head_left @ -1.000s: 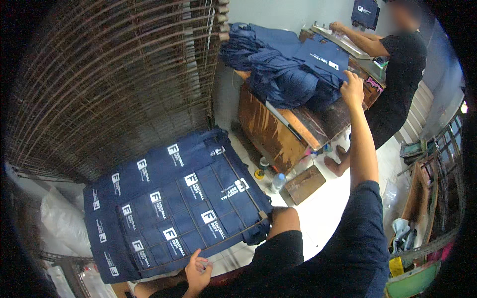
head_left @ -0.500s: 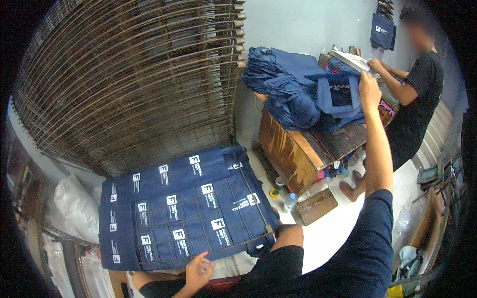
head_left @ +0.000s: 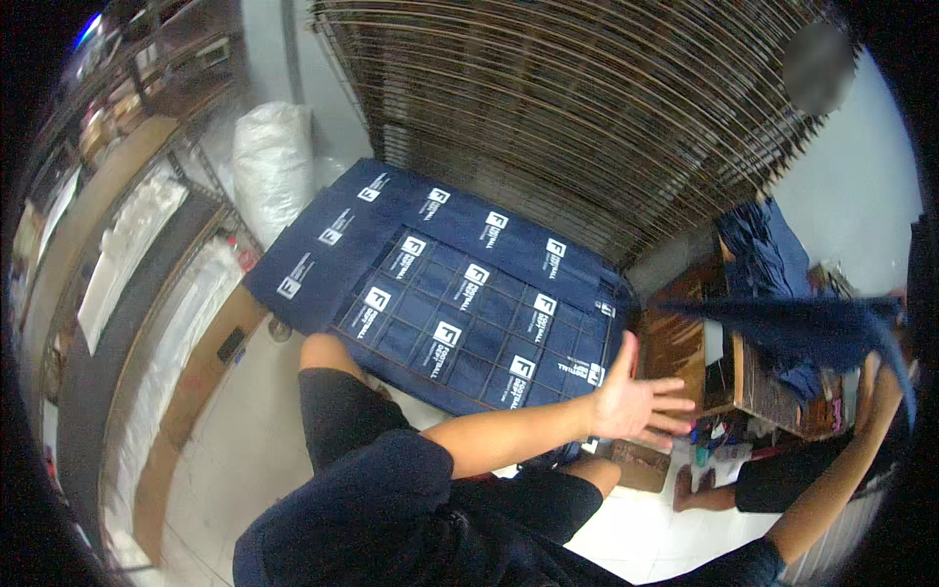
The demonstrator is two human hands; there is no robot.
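Observation:
My left hand (head_left: 636, 399) is stretched out palm up over the near right edge of the rack, its fingers spread and nothing in them. My right hand (head_left: 880, 386), far to the right and blurred, grips a navy cloth bag (head_left: 802, 318), whose sheet swings out to the left in the air. Below my left hand, a wire rack (head_left: 430, 318) lies over navy fabric pieces (head_left: 377, 196) with white printed logos. More navy bags (head_left: 763, 245) are piled on the wooden table at the right.
A tall stack of wire racks (head_left: 567, 108) stands behind the printed pieces. The worn wooden table (head_left: 675, 342) is at the right, with a co-worker's leg (head_left: 704, 494) by it. A plastic-wrapped roll (head_left: 274, 166) and shelves with cardboard (head_left: 186, 421) line the left.
The view has turned left. My right hand has lifted the navy bag off the table pile. My left hand has moved from the rack's near edge to the right and opened wide.

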